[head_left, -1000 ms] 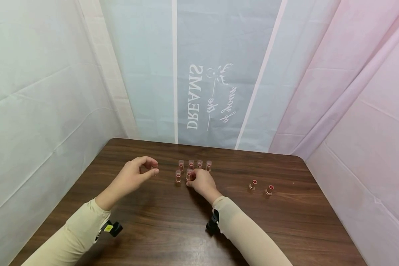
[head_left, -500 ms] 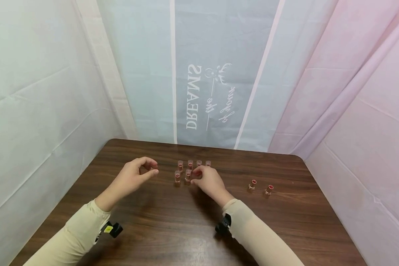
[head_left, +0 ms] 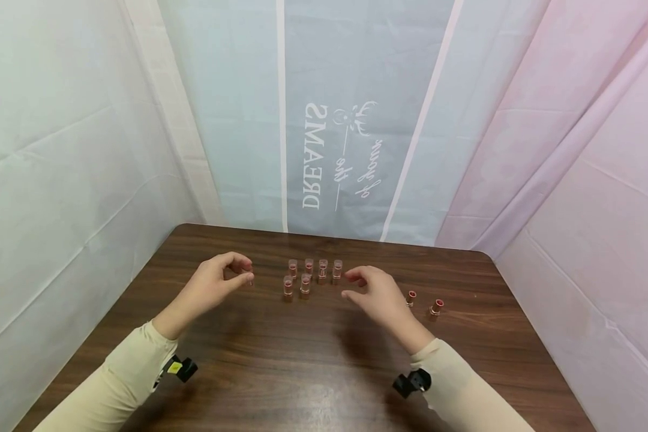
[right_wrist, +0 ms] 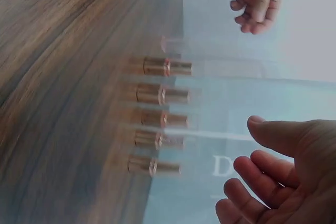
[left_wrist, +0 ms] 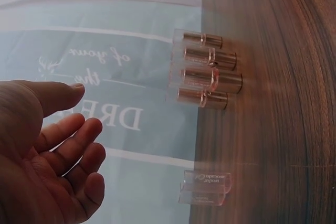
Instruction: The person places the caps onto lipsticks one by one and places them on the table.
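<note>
Several gold lipsticks with clear caps (head_left: pixel 288 288) stand upright in two rows on the table, shown from the side in the left wrist view as gold tubes (left_wrist: pixel 212 80). My left hand (head_left: pixel 210 285) hovers to their left, fingers loosely bent and empty in its wrist view. Two clear loose caps (left_wrist: pixel 205 187) stand on the table near it; the hand mostly hides them from the head. To the right of the rows, my right hand (head_left: pixel 378 300) holds nothing, thumb and fingers apart. Two uncapped lipsticks (head_left: pixel 437 307) with red tips stand beyond it, one partly behind the hand.
The dark wooden table (head_left: pixel 281 372) reaches back to a pale blue cloth backdrop (head_left: pixel 237 120) with lettering. Light fabric walls (head_left: pixel 588 240) rise along both sides. A small camera (head_left: pixel 413 383) is strapped to each wrist.
My right hand has let go of a capped lipstick in the front row and moved right, toward the uncapped ones. The left hand has barely moved.
</note>
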{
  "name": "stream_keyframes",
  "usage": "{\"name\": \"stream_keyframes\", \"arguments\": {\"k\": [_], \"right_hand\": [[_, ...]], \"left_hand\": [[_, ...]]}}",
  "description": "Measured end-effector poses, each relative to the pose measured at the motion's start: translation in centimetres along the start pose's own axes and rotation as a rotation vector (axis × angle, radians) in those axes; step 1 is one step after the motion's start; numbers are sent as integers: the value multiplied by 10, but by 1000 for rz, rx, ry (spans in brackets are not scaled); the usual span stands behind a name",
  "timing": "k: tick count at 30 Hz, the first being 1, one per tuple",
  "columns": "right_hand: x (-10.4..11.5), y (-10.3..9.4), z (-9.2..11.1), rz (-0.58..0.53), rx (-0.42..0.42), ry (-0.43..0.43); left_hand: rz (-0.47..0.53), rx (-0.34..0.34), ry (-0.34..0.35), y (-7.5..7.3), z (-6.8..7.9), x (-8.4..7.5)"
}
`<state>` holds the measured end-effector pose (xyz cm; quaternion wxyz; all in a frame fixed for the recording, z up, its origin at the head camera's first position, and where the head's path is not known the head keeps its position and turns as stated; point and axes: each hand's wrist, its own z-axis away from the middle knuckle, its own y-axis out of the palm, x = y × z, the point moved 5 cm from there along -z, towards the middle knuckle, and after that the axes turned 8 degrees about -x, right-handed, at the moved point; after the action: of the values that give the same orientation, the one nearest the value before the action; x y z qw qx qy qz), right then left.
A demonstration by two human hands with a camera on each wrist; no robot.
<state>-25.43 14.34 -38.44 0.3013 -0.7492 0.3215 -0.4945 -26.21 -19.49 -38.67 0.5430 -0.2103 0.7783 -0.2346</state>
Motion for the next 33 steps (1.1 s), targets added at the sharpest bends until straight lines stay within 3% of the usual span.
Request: {"name": "stream_keyframes", "arguments": {"k": [7,14,24,33], "right_hand": [[-19,-40,17,6,-51,-53],[-49,-69,30,-3,-93,-21],[-89,-84,44,35,-139,-12],[-107,-90,51,39,-162,16]], "left_hand": [[-55,-10,-11,0,0,10],[-89,-33,-29,-1,0,17],[-125,-34,-46,4,0,30],[-191,18,-11,-3,-20,56]]}}
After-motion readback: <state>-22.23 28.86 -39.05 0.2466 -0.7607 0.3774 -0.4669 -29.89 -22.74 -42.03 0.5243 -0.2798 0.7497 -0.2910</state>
